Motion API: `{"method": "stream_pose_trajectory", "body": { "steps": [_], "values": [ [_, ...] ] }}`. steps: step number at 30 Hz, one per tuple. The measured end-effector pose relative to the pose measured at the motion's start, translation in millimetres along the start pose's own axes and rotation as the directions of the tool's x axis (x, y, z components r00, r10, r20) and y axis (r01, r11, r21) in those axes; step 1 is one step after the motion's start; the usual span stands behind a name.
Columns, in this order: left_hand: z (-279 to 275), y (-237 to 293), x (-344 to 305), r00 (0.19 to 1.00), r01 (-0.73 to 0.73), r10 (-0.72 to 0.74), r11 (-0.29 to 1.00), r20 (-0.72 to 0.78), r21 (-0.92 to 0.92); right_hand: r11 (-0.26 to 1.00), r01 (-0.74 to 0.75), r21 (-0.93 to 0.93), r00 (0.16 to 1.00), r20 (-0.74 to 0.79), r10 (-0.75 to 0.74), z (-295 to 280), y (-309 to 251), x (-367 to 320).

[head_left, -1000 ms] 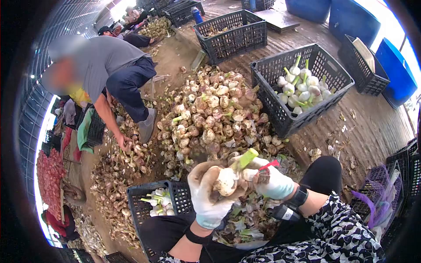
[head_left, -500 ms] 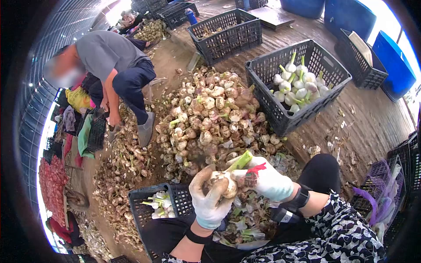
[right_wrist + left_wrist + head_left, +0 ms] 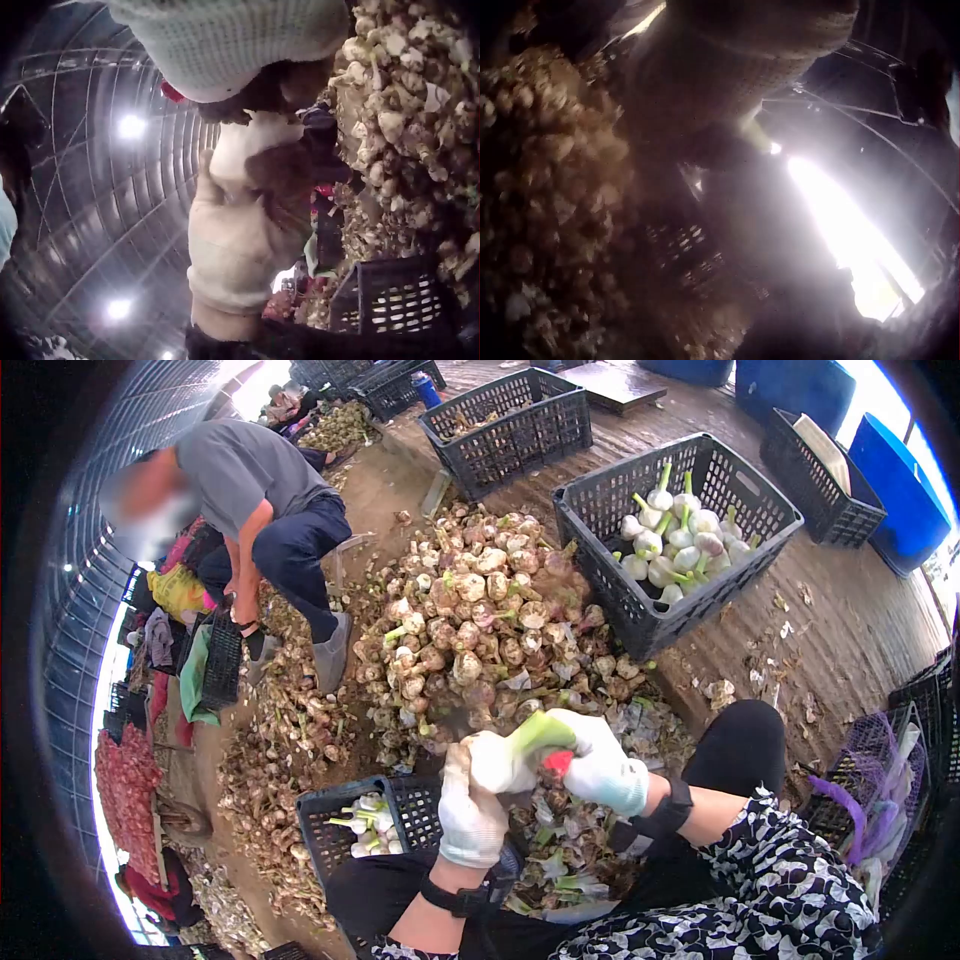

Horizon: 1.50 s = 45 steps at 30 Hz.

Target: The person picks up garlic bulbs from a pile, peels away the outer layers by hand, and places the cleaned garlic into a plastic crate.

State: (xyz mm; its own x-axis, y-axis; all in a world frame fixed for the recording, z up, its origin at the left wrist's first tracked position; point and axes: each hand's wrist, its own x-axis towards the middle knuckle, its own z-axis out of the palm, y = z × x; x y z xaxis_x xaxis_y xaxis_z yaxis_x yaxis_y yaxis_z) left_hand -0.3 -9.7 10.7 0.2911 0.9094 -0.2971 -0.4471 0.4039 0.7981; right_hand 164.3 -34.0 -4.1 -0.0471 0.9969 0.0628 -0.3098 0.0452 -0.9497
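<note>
Over my lap, my left gloved hand [image 3: 470,812] grips a white garlic bulb [image 3: 495,760] from below. My right gloved hand [image 3: 603,765] is curled round the bulb's green stalk [image 3: 541,732], with a red-handled tool [image 3: 557,763] tucked under its thumb. In the right wrist view the bulb [image 3: 247,146] sits between the right glove [image 3: 225,45] above and the left glove [image 3: 232,247] below. The left wrist view is dark, showing only the left glove [image 3: 757,45] and the garlic pile [image 3: 547,187].
A big heap of unpeeled garlic [image 3: 480,610] lies just ahead. A black crate [image 3: 600,560] of cleaned bulbs stands to its right, and a small crate [image 3: 330,840] is by my left knee. Another person [image 3: 250,500] bends over garlic at the left. More crates stand behind.
Both hands have drawn closer together and the bulb has turned, now showing clean white. The right hand has closed over the stalk. The other person has pulled their arm back.
</note>
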Motion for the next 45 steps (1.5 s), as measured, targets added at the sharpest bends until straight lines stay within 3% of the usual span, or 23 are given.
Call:
{"method": "stream_pose_trajectory", "body": {
  "steps": [1,2,5,7,9,11,13,15,19,20,21,23,24,25,27,29,31,35,36,38,40,43,45],
  "values": [
    [-4,0,1,1.0,-0.003,0.003,1.0,-0.005,0.002,0.998,0.052,-0.027,0.997,0.064,-0.051,1,1,0],
    [-7,0,2,0.999,0.035,-0.035,0.999,-0.022,-0.006,0.957,-0.253,0.142,0.964,0.12,0.238,1,-3,-4],
    [-15,-8,3,0.997,0.007,-0.006,1.0,0.081,-0.004,0.996,-0.088,-0.026,0.99,0.113,0.09,1,0,2],
    [-8,-15,-2,0.993,-0.118,0.11,0.93,0.041,0.349,0.992,-0.115,0.044,0.993,0.005,0.115,-1,4,4],
    [-11,-4,-3,0.983,-0.184,0.163,0.873,0.085,0.452,0.873,0.232,-0.428,0.967,0.007,-0.254,-4,-1,9],
    [-5,11,-7,0.985,-0.173,0.137,0.864,0.109,0.474,0.767,0.361,-0.53,0.92,0.07,-0.385,-5,-14,10],
    [-6,13,-8,0.988,-0.146,0.105,0.882,0.115,0.448,0.974,-0.214,0.075,0.974,0.094,0.207,-15,-29,3],
    [-5,15,-5,0.979,0.03,-0.039,0.998,0.199,0.046,0.874,-0.227,0.429,0.974,0.075,0.216,-19,-3,16],
    [0,4,-2,0.988,-0.049,0.032,0.993,0.152,0.11,0.956,-0.183,0.232,0.983,0.057,0.174,-27,5,0],
    [0,5,-1,0.978,0.199,-0.173,0.939,0.114,-0.28,0.968,-0.229,0.101,0.97,0.104,0.218,-32,12,-1],
    [-1,5,-1,0.977,0.205,-0.18,0.939,0.113,-0.276,0.968,-0.234,0.089,0.968,0.119,0.222,-9,-37,-4],
    [-4,3,-7,0.965,-0.214,0.112,0.859,0.237,0.466,0.999,-0.022,-0.045,0.997,0.075,0.025,-15,-25,-2],
    [-1,4,-9,0.966,-0.207,0.104,0.858,0.237,0.469,0.958,-0.275,0.087,0.961,0.013,0.275,-31,-16,0],
    [4,6,-9,0.975,-0.127,0.039,0.905,0.217,0.406,0.963,-0.101,0.249,0.966,-0.207,0.155,-37,-9,14],
    [4,5,-8,0.964,0.053,-0.113,0.969,0.24,0.242,0.937,-0.314,0.156,0.929,-0.152,0.337,-45,-10,14],
    [2,8,-9,0.941,0.152,-0.166,0.986,0.294,0.071,0.996,-0.068,-0.059,0.982,-0.178,0.057,-49,44,12],
    [0,5,-11,0.944,0.197,-0.216,0.975,0.25,0.099,0.956,-0.284,0.077,0.925,-0.239,0.295,-48,31,13],
    [-1,9,-21,0.855,0.287,-0.28,0.957,0.436,0.051,0.981,-0.121,-0.154,0.906,-0.421,0.046,-86,89,24],
    [-8,12,-23,0.799,0.259,-0.28,0.959,0.532,0.116,0.871,-0.114,0.477,0.975,-0.113,0.189,-81,33,24],
    [-7,19,-24,0.858,0.22,-0.237,0.971,0.456,0.092,0.949,-0.259,-0.182,0.964,0.018,0.266,-97,45,24],
    [-6,28,-19,0.915,0.18,-0.226,0.97,0.335,0.161,0.529,0.056,-0.847,0.841,0.326,0.433,-70,24,18],
    [-8,28,-16,0.926,0.196,-0.255,0.955,0.279,0.221,0.563,0.284,-0.776,0.907,0.408,0.106,-54,45,-13],
    [-10,24,-13,0.936,0.145,-0.222,0.951,0.273,0.274,0.795,-0.121,-0.594,0.954,0.151,0.259,-46,8,-1]
  ]
}}
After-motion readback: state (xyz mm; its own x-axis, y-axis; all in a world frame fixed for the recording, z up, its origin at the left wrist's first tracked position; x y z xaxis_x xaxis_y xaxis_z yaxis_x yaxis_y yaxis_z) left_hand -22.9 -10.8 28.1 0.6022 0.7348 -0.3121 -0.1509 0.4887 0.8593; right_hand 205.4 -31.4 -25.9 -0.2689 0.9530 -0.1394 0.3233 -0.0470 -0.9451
